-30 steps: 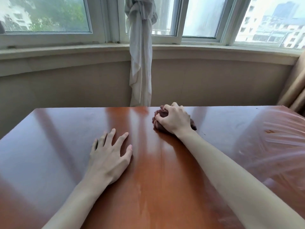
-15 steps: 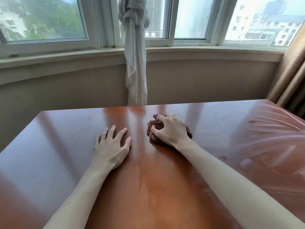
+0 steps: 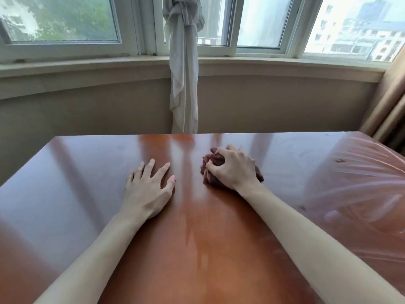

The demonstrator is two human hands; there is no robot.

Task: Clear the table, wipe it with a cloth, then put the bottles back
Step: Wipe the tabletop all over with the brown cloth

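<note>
A glossy red-brown wooden table (image 3: 87, 172) fills the lower part of the head view. My right hand (image 3: 234, 167) grips a bunched dark maroon cloth (image 3: 208, 175) and presses it on the tabletop a little right of centre. Only the cloth's left edge and a bit by the wrist show; the hand covers the rest. To its left, my left hand (image 3: 149, 189) rests flat on the wood with fingers spread. A faint wet streak (image 3: 190, 229) runs down the table's middle. No bottles are in view.
Clear wrinkled plastic film (image 3: 359, 189) covers the table's right end. Behind the table are a beige wall and window sill (image 3: 285, 66), with a knotted white curtain (image 3: 184, 73) hanging at centre. A tan curtain (image 3: 390, 102) hangs at the far right.
My right hand has drawn the cloth nearer to me along the table. The left hand has stayed flat in the same spot. The view has tilted up a little.
</note>
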